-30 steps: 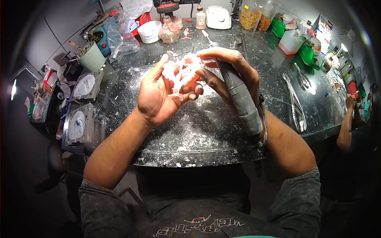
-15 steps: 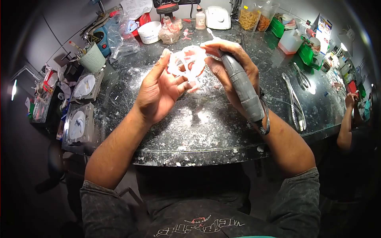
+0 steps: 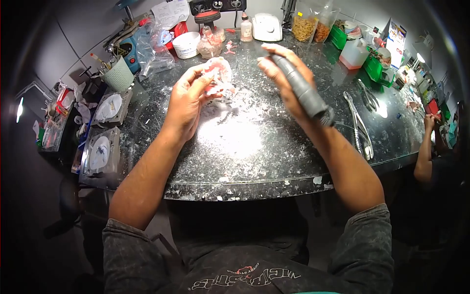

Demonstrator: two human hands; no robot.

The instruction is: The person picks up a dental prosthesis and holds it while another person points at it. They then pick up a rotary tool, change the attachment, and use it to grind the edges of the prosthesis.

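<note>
My left hand (image 3: 186, 100) is closed on a pink and white denture (image 3: 221, 71), thumb against its near side, above the dusty black worktop (image 3: 235, 161). White crust clings to parts of the denture, and my fingers hide some of it. To the right, my right hand (image 3: 283, 83) is wrapped round a dark grey rotary handpiece (image 3: 302, 90), which slants with its cord end toward me. Its front tip is hidden or blurred near my fingertips. Handpiece and denture are apart.
Metal pliers (image 3: 360, 125) lie on the right. Two metal flasks with white plaster (image 3: 100, 153) stand on the left. Along the back are a white tub (image 3: 187, 45), a glass jar (image 3: 209, 46) and a dropper bottle (image 3: 246, 29). A co-worker's arm (image 3: 425, 152) shows at far right.
The denture has turned in my left hand and moved slightly left. My right hand has drawn away from it with the handpiece, leaving a wider gap.
</note>
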